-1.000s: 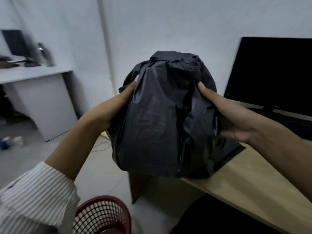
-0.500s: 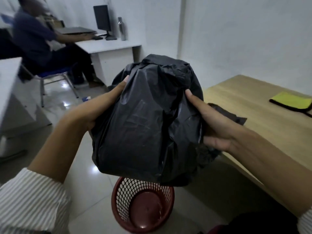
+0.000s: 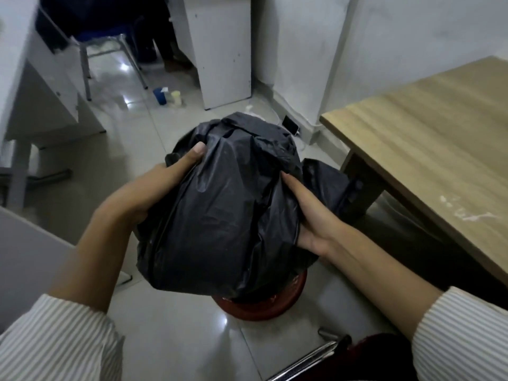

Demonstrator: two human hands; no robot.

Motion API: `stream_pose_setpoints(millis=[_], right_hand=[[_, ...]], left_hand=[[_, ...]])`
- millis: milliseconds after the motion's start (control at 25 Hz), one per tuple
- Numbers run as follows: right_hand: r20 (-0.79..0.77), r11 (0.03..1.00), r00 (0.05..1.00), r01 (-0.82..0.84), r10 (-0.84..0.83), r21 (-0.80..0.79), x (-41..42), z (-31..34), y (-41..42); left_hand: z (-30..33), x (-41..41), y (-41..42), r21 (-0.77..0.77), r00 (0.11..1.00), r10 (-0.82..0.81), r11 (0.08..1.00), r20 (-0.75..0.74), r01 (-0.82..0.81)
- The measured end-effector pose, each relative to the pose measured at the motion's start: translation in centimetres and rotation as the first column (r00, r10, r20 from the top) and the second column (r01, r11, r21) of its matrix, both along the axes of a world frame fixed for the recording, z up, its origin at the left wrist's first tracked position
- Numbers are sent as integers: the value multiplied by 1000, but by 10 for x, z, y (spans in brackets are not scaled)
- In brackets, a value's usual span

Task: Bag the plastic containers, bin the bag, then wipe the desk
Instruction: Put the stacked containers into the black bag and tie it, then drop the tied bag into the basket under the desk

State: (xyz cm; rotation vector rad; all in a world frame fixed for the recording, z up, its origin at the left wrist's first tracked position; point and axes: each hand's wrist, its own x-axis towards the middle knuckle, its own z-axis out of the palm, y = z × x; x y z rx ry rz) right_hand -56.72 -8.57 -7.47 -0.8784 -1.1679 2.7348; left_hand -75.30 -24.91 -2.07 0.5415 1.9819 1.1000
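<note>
L hand grips left side of the bulging black plastic bag | R hand grips its right side | bag is held over the round red mesh bin on the floor, beside the light wooden desk corner | white smears near desk front edge

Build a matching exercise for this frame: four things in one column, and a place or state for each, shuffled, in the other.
Things
1. black bag
2. red bin
3. wooden desk
4. blue cup

Places or states
A. standing on the floor near a white cabinet
B. held between both hands
C. on the floor right under the bag, mostly hidden
D. at the right, with a pale smear near its edge

Pairs: 1-B, 2-C, 3-D, 4-A. The left hand and right hand grip the bag's sides.
</note>
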Motion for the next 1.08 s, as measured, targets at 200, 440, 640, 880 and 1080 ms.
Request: stream_pose_setpoints(millis=[200, 440, 640, 880, 1080], right_hand=[[105, 1000, 994, 15, -17, 21, -13, -43, 2], [254, 1000, 967, 17, -17, 3, -19, -93, 3], [567, 978, 812, 20, -138, 209, -12, -122, 8], [640, 957, 759, -82, -121, 278, -2, -136, 17], [646, 947, 757, -132, -93, 291, 3, -140, 14]], left_hand=[[-51, 1, -4, -13, 997, 31, 999, 77, -30], [-104, 9, 6, -71, 992, 100, 993, 77, -94], [-160, 23, 22, -170, 996, 81, 983, 39, -73], [-213, 50, 32, -245, 994, -22, 968, 107, 48], [-227, 60, 37, -223, 999, 11, 975, 44, -1]])
